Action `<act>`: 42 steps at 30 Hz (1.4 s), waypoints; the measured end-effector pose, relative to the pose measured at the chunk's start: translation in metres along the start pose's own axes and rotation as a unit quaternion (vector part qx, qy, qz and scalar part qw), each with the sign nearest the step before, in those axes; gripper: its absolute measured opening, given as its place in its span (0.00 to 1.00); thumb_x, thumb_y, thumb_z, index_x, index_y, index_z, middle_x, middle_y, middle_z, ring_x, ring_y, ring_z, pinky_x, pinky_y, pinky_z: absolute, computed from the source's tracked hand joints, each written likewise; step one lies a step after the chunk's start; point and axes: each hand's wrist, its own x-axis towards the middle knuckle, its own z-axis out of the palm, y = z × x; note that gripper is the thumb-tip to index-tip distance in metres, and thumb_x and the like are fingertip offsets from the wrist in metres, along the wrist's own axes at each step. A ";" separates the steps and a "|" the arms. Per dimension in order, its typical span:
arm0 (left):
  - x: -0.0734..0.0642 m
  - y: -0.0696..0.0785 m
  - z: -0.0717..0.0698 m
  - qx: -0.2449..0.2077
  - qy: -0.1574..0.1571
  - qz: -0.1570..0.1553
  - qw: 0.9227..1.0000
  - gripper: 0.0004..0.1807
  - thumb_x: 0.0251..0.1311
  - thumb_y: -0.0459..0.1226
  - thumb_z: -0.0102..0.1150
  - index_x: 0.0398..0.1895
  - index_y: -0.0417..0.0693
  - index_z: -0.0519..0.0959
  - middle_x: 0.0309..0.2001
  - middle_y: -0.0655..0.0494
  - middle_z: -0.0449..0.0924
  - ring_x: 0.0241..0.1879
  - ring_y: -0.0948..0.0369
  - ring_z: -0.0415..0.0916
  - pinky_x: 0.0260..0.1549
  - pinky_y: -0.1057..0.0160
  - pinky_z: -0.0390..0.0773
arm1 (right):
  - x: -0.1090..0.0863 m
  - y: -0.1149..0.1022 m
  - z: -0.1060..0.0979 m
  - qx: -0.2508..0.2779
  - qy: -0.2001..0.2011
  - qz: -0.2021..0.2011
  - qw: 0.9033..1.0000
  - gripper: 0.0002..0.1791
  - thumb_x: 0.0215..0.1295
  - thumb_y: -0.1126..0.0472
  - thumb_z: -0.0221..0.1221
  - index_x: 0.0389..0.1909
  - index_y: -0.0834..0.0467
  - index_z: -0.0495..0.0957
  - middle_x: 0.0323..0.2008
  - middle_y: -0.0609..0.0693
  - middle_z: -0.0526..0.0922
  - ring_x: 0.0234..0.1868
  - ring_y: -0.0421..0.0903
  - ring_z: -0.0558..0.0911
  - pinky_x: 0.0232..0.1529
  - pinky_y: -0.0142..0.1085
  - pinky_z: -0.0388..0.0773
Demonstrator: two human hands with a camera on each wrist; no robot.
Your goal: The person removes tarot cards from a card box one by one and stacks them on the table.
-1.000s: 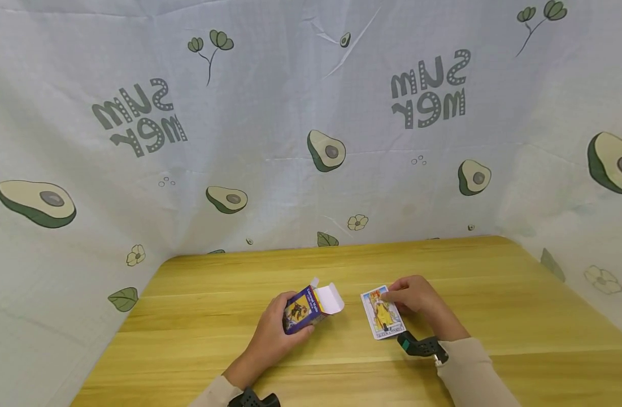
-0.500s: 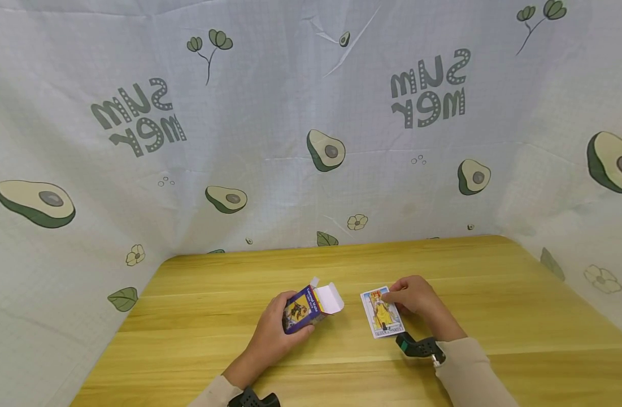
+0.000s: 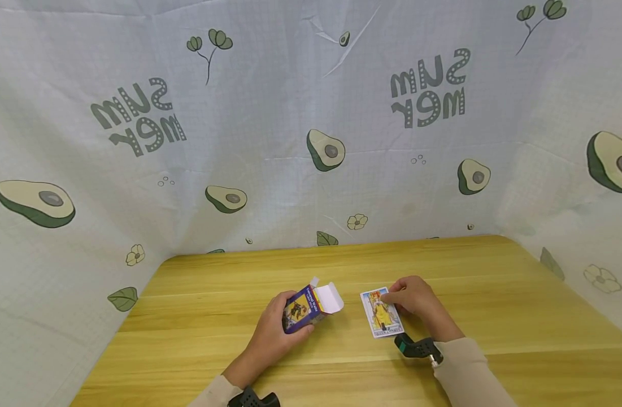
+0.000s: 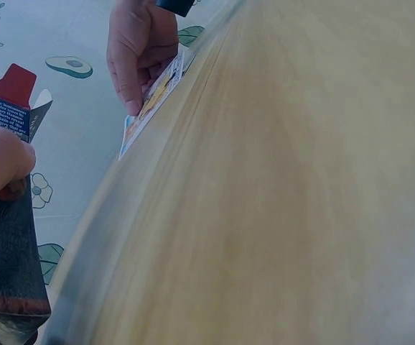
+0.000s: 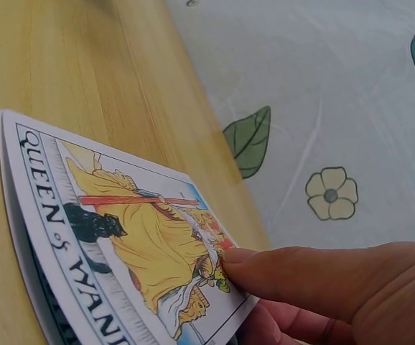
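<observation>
In the head view my left hand (image 3: 274,330) grips a blue tarot card box (image 3: 301,312), thumb along its near side. The box's white top flap (image 3: 329,298) stands open toward the right. My right hand (image 3: 416,297) pinches tarot cards (image 3: 382,312) by the far right corner, thumb on the printed face. The front one reads Queen of Wands in the right wrist view, where the thumb (image 5: 286,277) presses the card (image 5: 146,244) and a second card edge shows behind it. The left wrist view has the box (image 4: 14,237) upright, its red inner flap (image 4: 15,85) raised.
Both hands work over a wooden table (image 3: 214,350). Behind it and along the sides hangs a pale cloth (image 3: 270,113) printed with avocados, flowers and mirrored lettering. A black camera mount (image 3: 417,346) is strapped to the right wrist, another mount (image 3: 253,398) to the left.
The right hand and its cards have shifted very slightly to the left. The left hand and the box keep their place.
</observation>
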 end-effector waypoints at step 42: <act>0.000 -0.003 0.002 -0.004 0.003 0.007 1.000 0.39 0.50 0.55 0.69 0.62 0.50 0.66 0.51 0.60 0.73 0.43 0.63 0.70 0.40 0.64 0.74 | -0.002 -0.001 0.005 -0.002 0.011 0.003 1.000 0.12 0.52 0.61 0.69 0.30 0.65 0.78 0.26 0.55 0.76 0.26 0.47 0.73 0.24 0.34 0.69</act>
